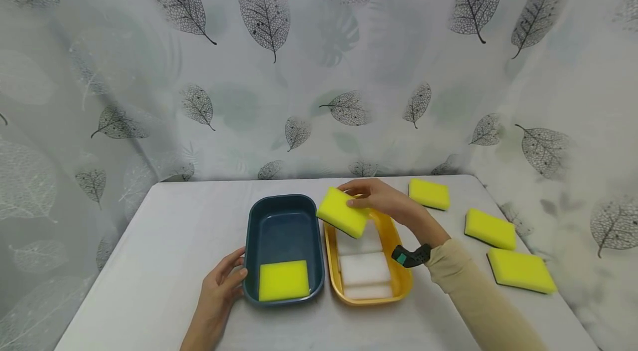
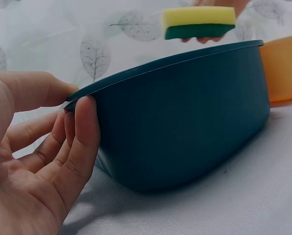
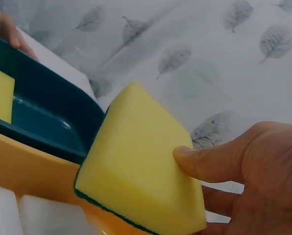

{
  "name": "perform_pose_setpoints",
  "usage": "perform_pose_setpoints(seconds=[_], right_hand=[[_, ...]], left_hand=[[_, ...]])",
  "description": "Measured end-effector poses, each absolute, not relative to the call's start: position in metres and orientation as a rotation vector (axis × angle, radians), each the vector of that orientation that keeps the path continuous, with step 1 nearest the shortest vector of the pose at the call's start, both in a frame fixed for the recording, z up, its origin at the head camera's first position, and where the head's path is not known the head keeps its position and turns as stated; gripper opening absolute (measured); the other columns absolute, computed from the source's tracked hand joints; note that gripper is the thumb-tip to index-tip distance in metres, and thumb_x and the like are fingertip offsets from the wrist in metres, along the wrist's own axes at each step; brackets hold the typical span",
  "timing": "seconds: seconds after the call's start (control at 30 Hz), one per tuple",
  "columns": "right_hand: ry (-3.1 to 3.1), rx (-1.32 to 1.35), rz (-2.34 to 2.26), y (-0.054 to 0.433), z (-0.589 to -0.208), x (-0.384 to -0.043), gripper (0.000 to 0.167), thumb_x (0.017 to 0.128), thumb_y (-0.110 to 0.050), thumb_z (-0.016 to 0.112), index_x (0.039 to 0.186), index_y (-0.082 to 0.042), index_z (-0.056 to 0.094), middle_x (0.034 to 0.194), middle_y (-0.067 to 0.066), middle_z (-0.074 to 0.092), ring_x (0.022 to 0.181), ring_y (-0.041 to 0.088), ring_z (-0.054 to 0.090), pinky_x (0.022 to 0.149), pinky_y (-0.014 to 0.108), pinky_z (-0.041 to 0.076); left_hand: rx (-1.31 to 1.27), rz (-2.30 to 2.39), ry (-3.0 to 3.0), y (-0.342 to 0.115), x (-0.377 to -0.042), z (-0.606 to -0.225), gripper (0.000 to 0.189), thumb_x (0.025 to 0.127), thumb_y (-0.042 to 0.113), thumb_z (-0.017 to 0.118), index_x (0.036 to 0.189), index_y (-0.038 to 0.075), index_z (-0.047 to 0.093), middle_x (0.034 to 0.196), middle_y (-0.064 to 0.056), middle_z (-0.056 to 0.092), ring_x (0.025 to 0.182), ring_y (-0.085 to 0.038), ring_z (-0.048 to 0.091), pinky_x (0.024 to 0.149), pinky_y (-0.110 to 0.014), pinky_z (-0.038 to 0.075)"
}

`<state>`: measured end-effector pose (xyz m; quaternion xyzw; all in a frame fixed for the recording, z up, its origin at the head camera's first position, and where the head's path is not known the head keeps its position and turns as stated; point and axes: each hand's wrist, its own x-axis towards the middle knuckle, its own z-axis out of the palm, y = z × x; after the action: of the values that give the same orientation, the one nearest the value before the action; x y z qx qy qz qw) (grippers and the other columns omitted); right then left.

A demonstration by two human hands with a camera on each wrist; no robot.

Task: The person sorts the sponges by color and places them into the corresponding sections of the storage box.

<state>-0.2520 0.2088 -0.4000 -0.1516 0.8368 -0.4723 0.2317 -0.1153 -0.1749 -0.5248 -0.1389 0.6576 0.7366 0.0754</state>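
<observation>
My right hand [image 1: 379, 196] pinches a yellow sponge [image 1: 343, 211] with a dark green scouring side facing down, thumb on top and fingers beneath. It hangs tilted in the air over the left rim of the orange tub. With thumb and fingers, my left hand [image 2: 48, 132] grips the left rim of the dark blue tub [image 2: 185, 112]. Inside that tub, at its near end, lies another yellow sponge [image 1: 284, 280]. The orange tub [image 1: 401, 279] stands close against the blue one and holds several white sponges [image 1: 365, 269].
Three more yellow sponges lie along the right of the white-covered table [image 1: 194, 229]: a far one [image 1: 428, 194], a middle one [image 1: 490, 228] and a near one [image 1: 521, 270]. A leaf-patterned curtain [image 1: 319, 74] hangs behind the table and along its sides.
</observation>
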Motion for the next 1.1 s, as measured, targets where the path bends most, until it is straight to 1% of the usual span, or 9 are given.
perform_pose_setpoints(seconds=[0.2, 0.3, 0.5, 0.63, 0.8, 0.87, 1.1], right_hand=[[2.287, -0.487, -1.277, 0.174, -0.4, -0.258, 0.041, 0.104, -0.021, 0.065, 0.145, -0.019, 0.062, 0.145, 0.008, 0.063, 0.133, 0.027, 0.059, 0.112, 0.045, 0.049], [2.269, -0.528, -1.265, 0.158, -0.399, -0.258, 0.04, 0.104, -0.02, 0.064, 0.144, -0.02, 0.063, 0.145, 0.007, 0.064, 0.132, 0.026, 0.06, 0.111, 0.043, 0.05], [2.231, -0.585, -1.273, 0.13, -0.4, -0.257, 0.038, 0.103, -0.014, 0.064, 0.141, -0.019, 0.066, 0.145, 0.005, 0.065, 0.134, 0.029, 0.061, 0.109, 0.04, 0.052], [2.247, -0.589, -1.266, 0.115, -0.402, -0.259, 0.035, 0.103, -0.012, 0.065, 0.137, -0.019, 0.069, 0.14, 0.004, 0.067, 0.128, 0.027, 0.064, 0.104, 0.037, 0.054], [2.255, -0.628, -1.253, 0.098, -0.407, -0.26, 0.033, 0.103, -0.01, 0.063, 0.135, -0.015, 0.07, 0.136, 0.006, 0.07, 0.119, 0.024, 0.067, 0.099, 0.034, 0.056], [2.261, -0.651, -1.248, 0.093, -0.41, -0.261, 0.033, 0.103, -0.009, 0.063, 0.135, -0.013, 0.07, 0.135, 0.008, 0.07, 0.118, 0.023, 0.067, 0.099, 0.034, 0.056], [2.334, -0.652, -1.194, 0.073, -0.425, -0.265, 0.032, 0.102, -0.009, 0.064, 0.133, -0.014, 0.072, 0.131, 0.008, 0.072, 0.116, 0.022, 0.066, 0.102, 0.036, 0.055]], left_hand=[[-0.392, 2.213, 1.969, -0.176, -0.115, -0.525, 0.055, 0.097, 0.019, 0.07, 0.149, 0.012, 0.054, 0.124, -0.003, 0.059, 0.097, -0.01, 0.062, 0.071, -0.027, 0.056], [-0.392, 2.207, 1.971, -0.176, -0.115, -0.525, 0.055, 0.098, 0.019, 0.07, 0.15, 0.013, 0.054, 0.124, -0.002, 0.059, 0.096, -0.009, 0.063, 0.07, -0.027, 0.057], [-0.42, 2.203, 1.967, -0.176, -0.115, -0.525, 0.055, 0.098, 0.021, 0.07, 0.149, 0.014, 0.054, 0.122, 0.0, 0.061, 0.096, -0.01, 0.063, 0.071, -0.027, 0.056], [-0.442, 2.187, 1.976, -0.175, -0.116, -0.525, 0.054, 0.097, 0.022, 0.071, 0.149, 0.015, 0.054, 0.122, 0.0, 0.061, 0.095, -0.011, 0.064, 0.071, -0.027, 0.055], [-0.449, 2.172, 1.993, -0.174, -0.117, -0.525, 0.055, 0.098, 0.023, 0.07, 0.15, 0.016, 0.054, 0.122, 0.001, 0.061, 0.095, -0.011, 0.063, 0.07, -0.026, 0.054], [-0.449, 2.173, 1.994, -0.174, -0.117, -0.524, 0.054, 0.098, 0.023, 0.07, 0.149, 0.016, 0.054, 0.121, 0.001, 0.061, 0.095, -0.011, 0.063, 0.07, -0.026, 0.054], [-0.446, 2.182, 1.987, -0.173, -0.117, -0.524, 0.055, 0.099, 0.023, 0.07, 0.151, 0.013, 0.053, 0.121, 0.0, 0.06, 0.093, -0.01, 0.063, 0.069, -0.026, 0.054]])
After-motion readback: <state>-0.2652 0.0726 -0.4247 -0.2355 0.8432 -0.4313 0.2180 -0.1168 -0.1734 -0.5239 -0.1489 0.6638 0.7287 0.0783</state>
